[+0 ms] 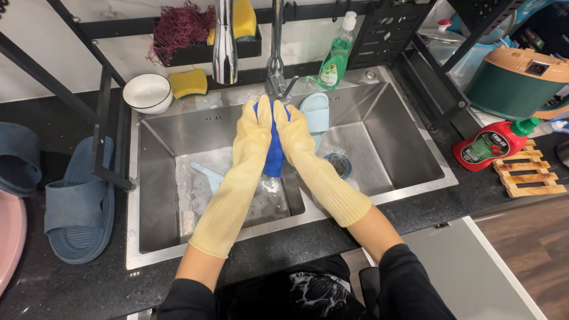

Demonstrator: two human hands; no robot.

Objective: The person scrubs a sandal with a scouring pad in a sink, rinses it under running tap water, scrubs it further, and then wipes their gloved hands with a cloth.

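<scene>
Both my hands wear long pale yellow rubber gloves over a steel sink. My left hand and my right hand are pressed together around a dark blue slipper, which they hold upright beneath the chrome tap. Only the slipper's lower part and a bit of its top show between the gloves. A light blue slipper leans against the sink's back wall, just right of my right hand. A pale blue brush lies in the soapy water at the sink's bottom left.
A blue slipper lies on the black counter to the left, beside another dark one. A white bowl, yellow sponge and green soap bottle stand behind the sink. A red sauce bottle and wooden trivet sit right.
</scene>
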